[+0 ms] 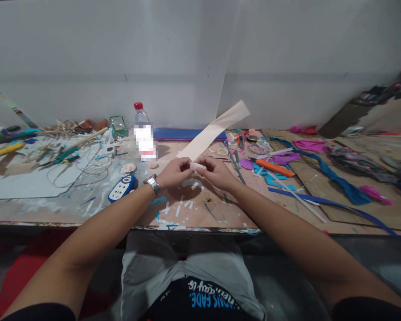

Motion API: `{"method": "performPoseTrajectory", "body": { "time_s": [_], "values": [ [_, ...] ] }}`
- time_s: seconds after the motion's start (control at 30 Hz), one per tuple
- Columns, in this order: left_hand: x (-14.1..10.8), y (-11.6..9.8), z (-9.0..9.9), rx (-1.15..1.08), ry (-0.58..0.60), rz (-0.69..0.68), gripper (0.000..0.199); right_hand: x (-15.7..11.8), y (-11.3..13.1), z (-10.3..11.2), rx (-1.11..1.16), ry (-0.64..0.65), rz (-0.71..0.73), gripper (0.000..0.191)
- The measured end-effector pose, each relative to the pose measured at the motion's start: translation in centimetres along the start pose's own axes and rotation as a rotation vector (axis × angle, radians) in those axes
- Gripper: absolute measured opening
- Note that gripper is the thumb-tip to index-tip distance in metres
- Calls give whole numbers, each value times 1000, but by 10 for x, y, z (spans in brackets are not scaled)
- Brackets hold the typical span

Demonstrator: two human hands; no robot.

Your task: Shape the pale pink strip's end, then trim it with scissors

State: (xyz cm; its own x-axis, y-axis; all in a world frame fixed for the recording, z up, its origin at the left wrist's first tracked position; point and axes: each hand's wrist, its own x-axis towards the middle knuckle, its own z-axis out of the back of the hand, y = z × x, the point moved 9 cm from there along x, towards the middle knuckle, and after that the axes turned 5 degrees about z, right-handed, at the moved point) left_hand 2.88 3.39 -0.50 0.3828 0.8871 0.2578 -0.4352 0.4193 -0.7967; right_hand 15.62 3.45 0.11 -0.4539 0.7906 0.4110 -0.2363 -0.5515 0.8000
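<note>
My left hand [177, 171] and my right hand [216, 173] meet above the middle of the worktable, fingers closed on a small pale pink piece [198, 166] between them. A long cream strip [215, 129] rises from just behind my fingers toward the upper right; whether it joins the small piece cannot be made out. Crumpled pale pink bits [128, 168] lie left of my left hand, near a blue and white power strip [122, 188]. A silver watch sits on my left wrist.
A bottle with a red cap [138, 106] stands behind my left hand. Orange cutter [274, 167], scissors [235, 162], tape roll [222, 151] and blue ribbon [341, 178] lie to the right. Pliers [65, 158], a cable and a white board [30, 185] lie left.
</note>
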Motion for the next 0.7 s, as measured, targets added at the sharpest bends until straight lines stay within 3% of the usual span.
{"method": "performPoseTrajectory", "body": {
  "time_s": [0.37,0.7],
  "values": [
    [-2,-4,-3,-87,52,22,24,-2,-7,-3,-147,64,-10,21],
    [0,-4,-1,-100,36,11,31,-1,-12,1,24,-7,-112,34]
  ]
}}
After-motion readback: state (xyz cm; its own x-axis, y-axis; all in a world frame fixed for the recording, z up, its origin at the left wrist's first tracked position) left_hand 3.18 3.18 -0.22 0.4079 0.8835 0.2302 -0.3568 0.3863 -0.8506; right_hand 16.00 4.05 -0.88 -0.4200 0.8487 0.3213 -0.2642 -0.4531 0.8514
